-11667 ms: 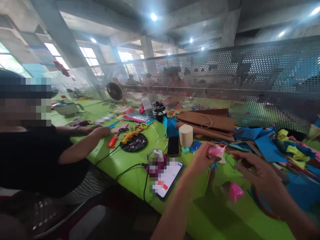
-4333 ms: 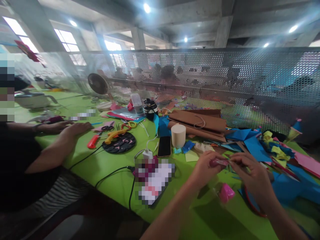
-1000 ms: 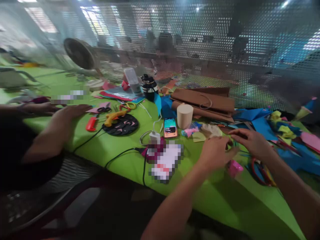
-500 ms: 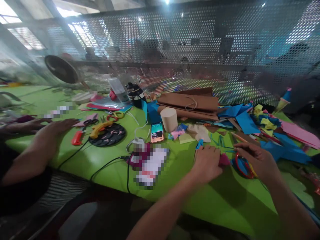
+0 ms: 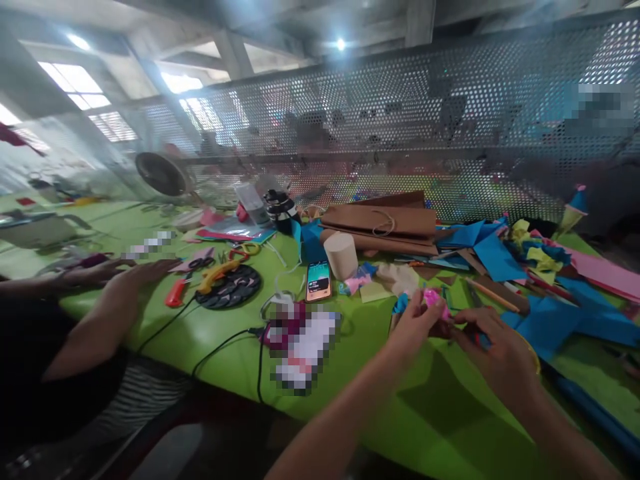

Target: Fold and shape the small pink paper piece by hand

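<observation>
My left hand (image 5: pixel 416 319) is closed around a bright pink piece of crumpled paper (image 5: pixel 435 301), which shows above its fingertips. Close on its right, my right hand (image 5: pixel 493 340) has thumb and fingers pinched together at the edge of the pink piece. What the pinch holds is too small and blurred to make out. A yellow loop, apparently a scissors handle (image 5: pixel 534 353), shows beside my right palm; whether it lies on the table or in the hand I cannot tell. A small blue paper piece (image 5: pixel 399 304) is just left of my left hand.
A phone (image 5: pixel 319 280), a cream roll (image 5: pixel 341 255), folded brown sheets (image 5: pixel 380 220) and blue paper (image 5: pixel 495 257) cover the green table (image 5: pixel 370 360). A co-worker's arm (image 5: pixel 107 297) rests at left near a black round base (image 5: pixel 229 285) and cables. A perforated panel (image 5: pixel 360 133) stands behind.
My left hand has turned and lifted slightly, showing the pink piece on top. My right hand has moved left to meet it, uncovering a yellow loop. The view has tilted up a little.
</observation>
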A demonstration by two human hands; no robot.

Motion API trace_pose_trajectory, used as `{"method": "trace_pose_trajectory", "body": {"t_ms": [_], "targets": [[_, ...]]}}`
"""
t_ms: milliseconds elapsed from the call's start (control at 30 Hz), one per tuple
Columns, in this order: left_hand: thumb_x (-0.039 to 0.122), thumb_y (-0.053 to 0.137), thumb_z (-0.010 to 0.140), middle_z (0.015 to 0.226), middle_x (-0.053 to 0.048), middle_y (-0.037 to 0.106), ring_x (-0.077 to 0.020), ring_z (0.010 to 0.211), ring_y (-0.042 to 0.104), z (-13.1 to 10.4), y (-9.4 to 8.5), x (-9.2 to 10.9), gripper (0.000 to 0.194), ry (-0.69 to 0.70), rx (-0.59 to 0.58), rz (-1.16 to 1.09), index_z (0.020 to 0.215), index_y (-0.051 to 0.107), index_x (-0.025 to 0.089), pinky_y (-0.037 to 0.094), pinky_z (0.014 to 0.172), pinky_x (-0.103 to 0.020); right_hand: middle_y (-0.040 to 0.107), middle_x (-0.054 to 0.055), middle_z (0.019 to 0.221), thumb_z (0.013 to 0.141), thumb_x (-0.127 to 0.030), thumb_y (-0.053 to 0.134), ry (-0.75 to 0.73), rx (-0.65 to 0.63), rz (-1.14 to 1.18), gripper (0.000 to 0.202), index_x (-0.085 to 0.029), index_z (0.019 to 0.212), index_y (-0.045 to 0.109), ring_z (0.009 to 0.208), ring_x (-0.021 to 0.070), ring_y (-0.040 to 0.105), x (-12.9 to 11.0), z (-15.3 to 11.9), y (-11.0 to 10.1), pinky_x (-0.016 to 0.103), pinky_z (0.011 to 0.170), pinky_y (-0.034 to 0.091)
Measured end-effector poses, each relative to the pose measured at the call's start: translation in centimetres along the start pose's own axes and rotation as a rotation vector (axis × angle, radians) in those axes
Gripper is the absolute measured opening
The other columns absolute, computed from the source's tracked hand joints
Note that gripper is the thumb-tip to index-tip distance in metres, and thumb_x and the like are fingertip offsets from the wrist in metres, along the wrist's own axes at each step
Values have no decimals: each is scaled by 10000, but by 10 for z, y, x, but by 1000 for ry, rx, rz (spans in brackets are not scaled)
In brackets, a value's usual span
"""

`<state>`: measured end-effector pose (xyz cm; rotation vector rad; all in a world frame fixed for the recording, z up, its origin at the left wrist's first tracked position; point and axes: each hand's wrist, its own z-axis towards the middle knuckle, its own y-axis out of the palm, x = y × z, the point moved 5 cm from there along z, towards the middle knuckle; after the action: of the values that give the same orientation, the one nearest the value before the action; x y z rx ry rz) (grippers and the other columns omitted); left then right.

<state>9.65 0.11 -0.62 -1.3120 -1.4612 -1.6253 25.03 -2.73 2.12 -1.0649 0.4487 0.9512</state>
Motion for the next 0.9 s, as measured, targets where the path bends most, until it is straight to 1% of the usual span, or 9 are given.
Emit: {"method": "trace_pose_trajectory", "body": {"t_ms": [67, 133, 200, 267, 367, 467, 633, 767, 900], "targets": [[728, 676, 868, 896, -16, 680, -126, 635, 648, 0, 0, -1, 659, -40, -47, 92, 1278, 568, 223, 553, 671, -281, 764, 56, 960, 945, -459, 688, 62, 24, 30, 183, -289, 942, 755, 872, 259, 695, 7, 0, -5, 372, 778, 537], [694, 627, 922, 1010, -56, 707, -148, 727, 670, -1, -4, 2, 597, -6, -25, 278, 1290, 591, 225, 537, 674, -276, 749, 53, 906, 933, -505, 696, 182, 23, 129, 238, -273, 924, 752, 836, 246, 676, 16, 1, -9, 349, 732, 528], [603, 683, 930, 1211, -95, 696, -205, 966, 687, -3, -8, 14, 566, 154, 63, 504, 1359, 590, 246, 559, 806, -324, 699, 38, 825, 904, -557, 726, 300, 14, 272, 303, -255, 887, 737, 771, 216, 631, 23, 2, -12, 317, 669, 504], [507, 772, 902, 1412, -108, 630, -272, 1251, 614, -8, -6, 26, 630, 367, 95, 681, 1451, 553, 290, 523, 1032, -424, 634, 16, 761, 874, -582, 764, 369, -6, 411, 348, -242, 825, 710, 718, 185, 575, 24, 3, -11, 293, 629, 473], [434, 804, 901, 1480, -92, 617, -291, 1398, 539, -16, 6, 33, 614, 547, -21, 801, 1453, 570, 301, 431, 1177, -471, 568, -7, 702, 809, -600, 825, 425, -12, 567, 411, -230, 742, 658, 656, 154, 507, 23, 5, -8, 275, 584, 426], [437, 791, 915, 1397, -96, 690, -284, 1316, 620, -18, 12, 30, 548, 545, -94, 843, 1405, 617, 263, 477, 1137, -450, 553, -14, 676, 759, -605, 861, 474, -22, 658, 448, -225, 703, 630, 618, 143, 475, 22, 4, -3, 273, 562, 403], [400, 824, 891, 1410, -102, 703, -293, 1314, 645, -12, 10, 21, 573, 473, -117, 754, 1414, 637, 258, 494, 1143, -456, 554, -25, 646, 765, -554, 874, 539, -55, 793, 420, -226, 694, 621, 566, 131, 464, 28, 0, 5, 263, 520, 372], [361, 819, 897, 1417, -99, 709, -291, 1313, 652, -8, 7, 17, 550, 445, -106, 682, 1415, 659, 270, 490, 1157, -465, 599, -1, 711, 799, -550, 849, 521, -81, 797, 369, -232, 747, 669, 626, 156, 533, 30, 1, 6, 279, 559, 431], [330, 791, 924, 1404, -86, 719, -268, 1284, 666, -8, 8, 17, 535, 457, -115, 668, 1437, 653, 274, 499, 1143, -432, 601, -8, 717, 819, -545, 839, 522, -79, 760, 350, -229, 774, 693, 642, 150, 540, 32, 1, 4, 274, 590, 443]]}}
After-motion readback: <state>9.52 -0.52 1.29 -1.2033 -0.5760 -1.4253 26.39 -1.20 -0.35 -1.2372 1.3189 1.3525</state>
